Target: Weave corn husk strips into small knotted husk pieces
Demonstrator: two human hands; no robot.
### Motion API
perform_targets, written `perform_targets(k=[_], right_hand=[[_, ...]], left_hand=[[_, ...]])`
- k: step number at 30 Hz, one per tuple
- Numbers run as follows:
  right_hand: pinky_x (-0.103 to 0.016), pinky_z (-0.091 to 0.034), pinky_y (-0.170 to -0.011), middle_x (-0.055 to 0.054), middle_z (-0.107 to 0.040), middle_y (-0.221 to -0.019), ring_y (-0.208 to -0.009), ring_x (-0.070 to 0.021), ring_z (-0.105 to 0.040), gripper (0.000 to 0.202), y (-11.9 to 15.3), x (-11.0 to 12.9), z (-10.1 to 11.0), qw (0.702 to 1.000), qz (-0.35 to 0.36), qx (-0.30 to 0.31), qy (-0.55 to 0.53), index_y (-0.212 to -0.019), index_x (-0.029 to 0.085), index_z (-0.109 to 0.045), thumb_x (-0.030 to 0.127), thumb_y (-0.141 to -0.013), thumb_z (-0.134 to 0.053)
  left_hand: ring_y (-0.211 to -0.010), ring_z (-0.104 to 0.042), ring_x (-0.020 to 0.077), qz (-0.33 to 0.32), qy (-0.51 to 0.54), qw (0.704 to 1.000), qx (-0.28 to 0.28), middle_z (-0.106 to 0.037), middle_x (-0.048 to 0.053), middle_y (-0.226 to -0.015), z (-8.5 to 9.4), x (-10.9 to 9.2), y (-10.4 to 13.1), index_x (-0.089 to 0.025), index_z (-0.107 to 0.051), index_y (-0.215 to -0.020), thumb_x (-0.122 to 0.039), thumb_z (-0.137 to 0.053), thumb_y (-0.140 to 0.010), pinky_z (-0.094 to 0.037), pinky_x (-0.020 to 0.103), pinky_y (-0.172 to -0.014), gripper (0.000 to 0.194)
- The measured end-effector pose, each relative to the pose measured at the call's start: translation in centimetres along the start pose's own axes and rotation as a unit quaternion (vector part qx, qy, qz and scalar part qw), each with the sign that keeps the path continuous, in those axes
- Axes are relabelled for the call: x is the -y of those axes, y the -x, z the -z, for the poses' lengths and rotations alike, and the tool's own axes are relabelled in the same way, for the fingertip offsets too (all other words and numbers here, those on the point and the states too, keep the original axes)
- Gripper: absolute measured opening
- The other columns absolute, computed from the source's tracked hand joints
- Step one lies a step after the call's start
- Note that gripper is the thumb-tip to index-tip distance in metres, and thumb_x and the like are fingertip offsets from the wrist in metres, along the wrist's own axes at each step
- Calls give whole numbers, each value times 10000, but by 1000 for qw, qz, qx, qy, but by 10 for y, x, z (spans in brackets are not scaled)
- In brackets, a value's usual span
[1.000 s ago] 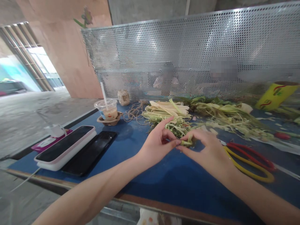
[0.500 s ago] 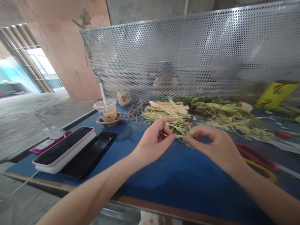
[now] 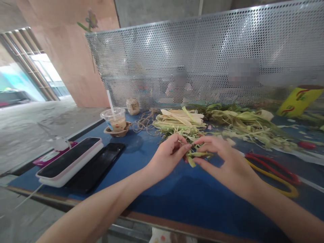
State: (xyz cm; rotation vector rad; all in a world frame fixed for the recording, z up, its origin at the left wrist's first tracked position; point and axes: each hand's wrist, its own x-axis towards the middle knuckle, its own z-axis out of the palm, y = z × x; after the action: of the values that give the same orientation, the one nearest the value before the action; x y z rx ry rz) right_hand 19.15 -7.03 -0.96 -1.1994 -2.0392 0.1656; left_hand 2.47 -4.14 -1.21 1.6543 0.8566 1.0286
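Pale green strips that look like corn husk (image 3: pixel 194 156) are pinched between the thumb and fingers of my left hand (image 3: pixel 168 155), above the blue table. On the other side, my right hand (image 3: pixel 224 158) has its thumb and fingers spread around the strips' free ends. Its thumb tip is close to the lower end; whether it touches cannot be made out. Just behind both hands lies a heap of thin shredded green strips (image 3: pixel 181 132). Farther back is a stack of flat pale husk strips (image 3: pixel 177 118).
Red- and yellow-handled scissors (image 3: pixel 275 172) lie right of my right hand. Loose husks (image 3: pixel 235 118) and a yellow roll (image 3: pixel 298 101) are at back right. Left are a drink cup (image 3: pixel 116 119), twine (image 3: pixel 145 123), a pink-edged phone (image 3: pixel 71 157) and a black phone (image 3: pixel 98 165). A perforated metal screen (image 3: pixel 152 54) stands behind.
The strip was stretched straight between both hands; now it is bent, with its ends hanging loose near my left fingertips. My right fingers have spread and moved slightly left.
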Motion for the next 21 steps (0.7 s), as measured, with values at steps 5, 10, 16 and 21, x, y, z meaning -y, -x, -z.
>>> perform_targets(k=[5,10,16,21], right_hand=[[-363,-388,-754,-21,-665,-836,-826,-194,-594,83,1,-9,1,977,163,-63,119,-884,223,-549,259,-810,-555],[-365,-366,-780,-35,-669,-852,-888,-205,-553,98,4,-8,4,939,255,-56,224,-857,182,-578,183,-855,-481],[-349,-325,-691,-29,-633,-701,-729,-171,-520,288,0,-7,9,900,312,8,303,-719,176,-558,66,-869,-338],[-337,-314,-692,-13,-576,-651,-696,-159,-504,216,-3,-11,9,935,267,51,229,-708,187,-511,157,-872,-374]], left_hand=[[-439,-451,38,20,4,1000,-12,-451,-85,-496,-1,-1,-1,-166,-430,-715,-270,-498,-804,-348,151,-455,153],[-435,-464,49,35,-2,999,-36,-460,-84,-488,-5,0,-1,-173,-403,-669,-278,-503,-792,-357,161,-445,191],[-466,-456,70,-22,-121,992,-42,-487,-75,-492,3,2,2,-191,-413,-707,-336,-488,-807,-354,184,-481,191],[-467,-443,54,-87,-141,986,-10,-455,-83,-503,6,-2,5,-193,-398,-720,-308,-484,-820,-355,165,-489,176]])
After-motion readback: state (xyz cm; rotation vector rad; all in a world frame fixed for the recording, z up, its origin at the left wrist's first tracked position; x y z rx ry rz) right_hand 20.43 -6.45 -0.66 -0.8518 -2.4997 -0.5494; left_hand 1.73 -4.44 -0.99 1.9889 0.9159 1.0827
